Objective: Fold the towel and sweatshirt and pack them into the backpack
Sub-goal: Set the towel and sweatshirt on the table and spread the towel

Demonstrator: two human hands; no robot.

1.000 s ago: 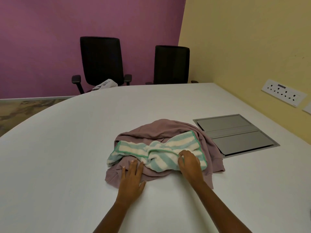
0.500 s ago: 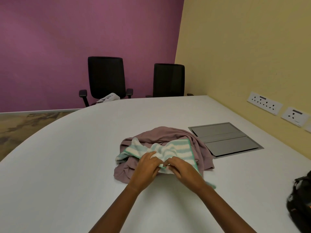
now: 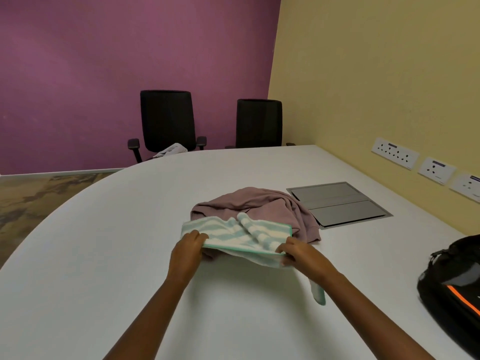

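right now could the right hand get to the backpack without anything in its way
Probably yes. The backpack sits to the right of the right hand with only bare table between them. But that hand is pinching the towel, so it would have to let go or carry it along.

Counted: one worktop (image 3: pixel 109 229). One striped towel (image 3: pixel 233 231), one mauve sweatshirt (image 3: pixel 259 203) just behind the towel, one black backpack (image 3: pixel 452 281) well right of the towel. Two hands: left hand (image 3: pixel 187 252), right hand (image 3: pixel 301 254). Two black chairs (image 3: pixel 167 120) (image 3: pixel 259 123) beyond the worktop. Three wall sockets (image 3: pixel 394 153) (image 3: pixel 437 170) (image 3: pixel 467 184). One grey floor-box panel (image 3: pixel 340 203).
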